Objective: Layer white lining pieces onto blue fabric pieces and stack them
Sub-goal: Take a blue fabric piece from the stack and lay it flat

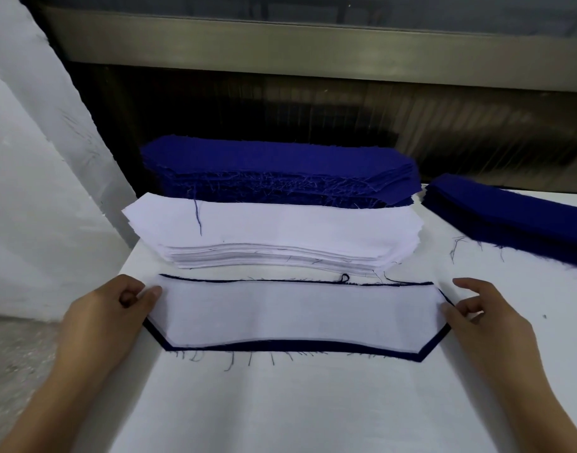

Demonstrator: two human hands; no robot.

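Left hand [107,318] and right hand [489,325] pinch the white lining piece [297,315] ends with curled fingers [152,293].

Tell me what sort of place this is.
Probably a garment workshop: thick stacks of identically cut blue fabric pieces and white lining pieces, plus loose threads scattered on the white table.

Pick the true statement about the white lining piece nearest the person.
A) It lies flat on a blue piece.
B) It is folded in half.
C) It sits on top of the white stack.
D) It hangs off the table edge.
A: the white lining piece lies flat on a blue fabric piece, whose dark edge shows along its front and sides.
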